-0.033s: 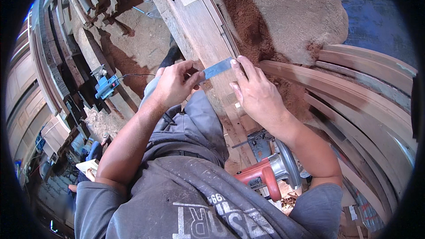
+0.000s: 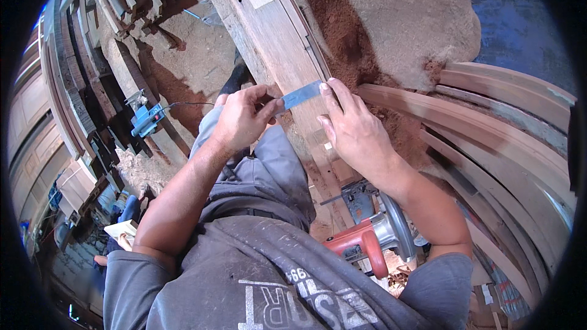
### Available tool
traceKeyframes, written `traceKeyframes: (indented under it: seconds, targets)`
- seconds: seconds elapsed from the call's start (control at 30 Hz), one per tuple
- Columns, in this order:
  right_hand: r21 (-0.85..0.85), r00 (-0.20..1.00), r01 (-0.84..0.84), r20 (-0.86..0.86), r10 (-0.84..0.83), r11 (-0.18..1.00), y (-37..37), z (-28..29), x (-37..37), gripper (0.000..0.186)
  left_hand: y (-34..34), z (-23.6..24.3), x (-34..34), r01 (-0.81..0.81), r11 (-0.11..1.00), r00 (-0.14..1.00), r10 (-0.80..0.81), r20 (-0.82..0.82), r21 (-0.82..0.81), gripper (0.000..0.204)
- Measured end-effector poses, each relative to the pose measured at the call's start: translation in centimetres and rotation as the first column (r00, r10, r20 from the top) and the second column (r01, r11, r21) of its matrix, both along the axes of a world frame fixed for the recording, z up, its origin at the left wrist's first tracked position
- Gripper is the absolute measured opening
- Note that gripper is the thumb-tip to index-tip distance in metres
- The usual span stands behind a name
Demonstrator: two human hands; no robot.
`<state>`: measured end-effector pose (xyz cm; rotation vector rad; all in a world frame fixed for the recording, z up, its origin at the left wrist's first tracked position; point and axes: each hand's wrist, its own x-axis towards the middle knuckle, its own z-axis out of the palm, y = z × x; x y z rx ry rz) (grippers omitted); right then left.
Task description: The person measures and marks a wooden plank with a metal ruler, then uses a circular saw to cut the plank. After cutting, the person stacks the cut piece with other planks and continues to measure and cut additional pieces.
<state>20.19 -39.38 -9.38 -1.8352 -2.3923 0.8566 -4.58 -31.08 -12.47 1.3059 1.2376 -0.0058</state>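
Between my two hands, above a long wooden plank (image 2: 278,36), is a flat blue-grey strip (image 2: 302,94) that looks like metal. My left hand (image 2: 241,119) pinches its left end between thumb and curled fingers. At the other end my right hand (image 2: 361,131) is closed, fingertips on the strip's edge and thumb below. The strip's ends are partly hidden under the fingers. The plank beneath has a pale square patch and a dark groove along its right side.
A power saw with a red handle (image 2: 370,247) sits close at my right side. A blue power tool (image 2: 145,122) with a cord rests on timber at left. Curved wooden boards (image 2: 471,113) are stacked at right; reddish sawdust (image 2: 342,36) lies beside the plank.
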Motion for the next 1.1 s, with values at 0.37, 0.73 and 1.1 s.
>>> traceKeyframes:
  seconds: [0.37, 0.73, 1.1]
  targets:
    - [-0.016, 0.995, 0.055, -0.084, -0.056, 0.998, -0.3, -0.4, 0.2, 0.062, -1.2, -0.4, 0.2, -0.116, 0.993, 0.993, 0.116, -0.006, 0.006, 0.022]
    - [-0.078, 0.983, 0.097, -0.147, -0.108, 0.992, -0.1, -0.1, 0.4, 0.063, -1.3, -0.6, 0.3, -0.135, 0.991, 0.991, 0.135, -0.005, -0.017, 0.023]
    - [-0.108, 0.992, 0.069, -0.099, -0.08, 0.992, 0.5, 0.3, 0.5, 0.062, 0.7, 1.8, 1.1, -0.082, 0.987, 0.997, 0.078, -0.029, -0.141, 0.025]
